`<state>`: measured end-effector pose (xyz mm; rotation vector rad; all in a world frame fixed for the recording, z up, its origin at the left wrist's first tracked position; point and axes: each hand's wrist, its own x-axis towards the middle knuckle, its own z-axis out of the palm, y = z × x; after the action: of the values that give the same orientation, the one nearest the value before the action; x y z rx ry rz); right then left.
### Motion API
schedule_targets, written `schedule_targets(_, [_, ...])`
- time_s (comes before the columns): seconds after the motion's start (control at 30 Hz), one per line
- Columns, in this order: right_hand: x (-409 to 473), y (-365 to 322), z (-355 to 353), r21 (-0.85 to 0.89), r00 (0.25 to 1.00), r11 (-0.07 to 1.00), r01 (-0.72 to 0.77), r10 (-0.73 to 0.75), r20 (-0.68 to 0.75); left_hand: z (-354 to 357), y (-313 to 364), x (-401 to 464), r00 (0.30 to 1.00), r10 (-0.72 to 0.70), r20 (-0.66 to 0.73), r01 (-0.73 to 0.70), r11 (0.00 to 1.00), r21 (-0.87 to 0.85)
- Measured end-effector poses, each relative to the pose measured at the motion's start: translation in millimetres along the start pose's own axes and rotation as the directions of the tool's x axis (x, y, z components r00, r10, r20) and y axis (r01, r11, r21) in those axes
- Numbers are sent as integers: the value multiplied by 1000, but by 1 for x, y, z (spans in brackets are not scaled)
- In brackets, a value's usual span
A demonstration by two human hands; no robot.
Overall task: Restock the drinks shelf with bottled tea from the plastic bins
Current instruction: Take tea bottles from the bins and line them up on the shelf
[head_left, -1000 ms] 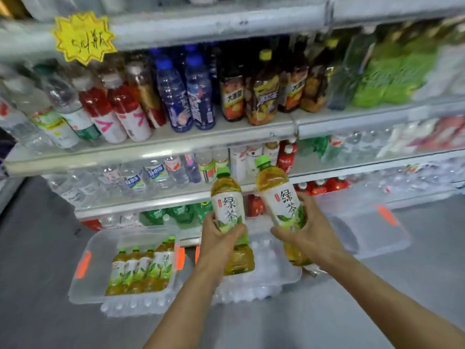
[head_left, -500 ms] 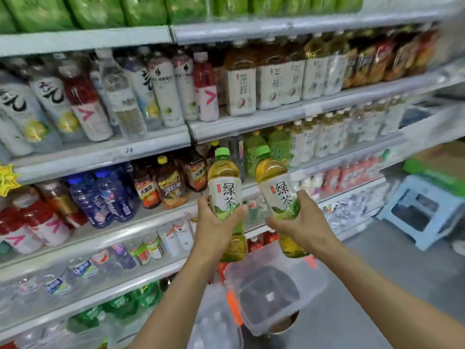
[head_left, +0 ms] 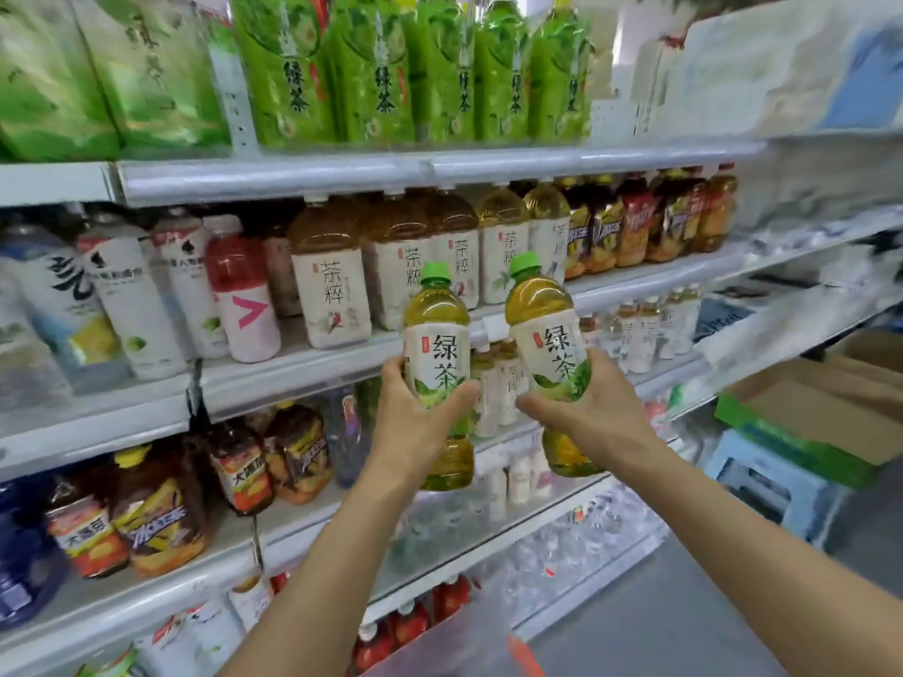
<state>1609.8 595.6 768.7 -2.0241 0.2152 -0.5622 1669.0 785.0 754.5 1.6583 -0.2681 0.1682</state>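
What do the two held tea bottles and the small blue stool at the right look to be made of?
Left bottle and right bottle: apparently clear glossy plastic, since amber tea shows through under highlights; matte wrap labels, green caps. Blue stool: probably moulded matte plastic, judging by its uniform colour, though it is blurred.

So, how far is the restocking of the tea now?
Midway. Done: two green tea bottles are out of the bins. In hand: the left hand holds one bottle, the right hand another, both raised before the shelves. Left: neither stands on a shelf yet.
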Motion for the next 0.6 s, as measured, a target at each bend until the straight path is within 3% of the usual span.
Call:
schedule_targets(0.33, [127, -10, -55, 137, 988, 984, 111, -94, -124, 61, 55, 89, 994, 107, -10, -106, 994, 27])
schedule_targets(0.6, [213, -21, -117, 119, 971, 976, 180, -157, -180, 109, 91, 136, 979, 203, -16, -202, 979, 31])
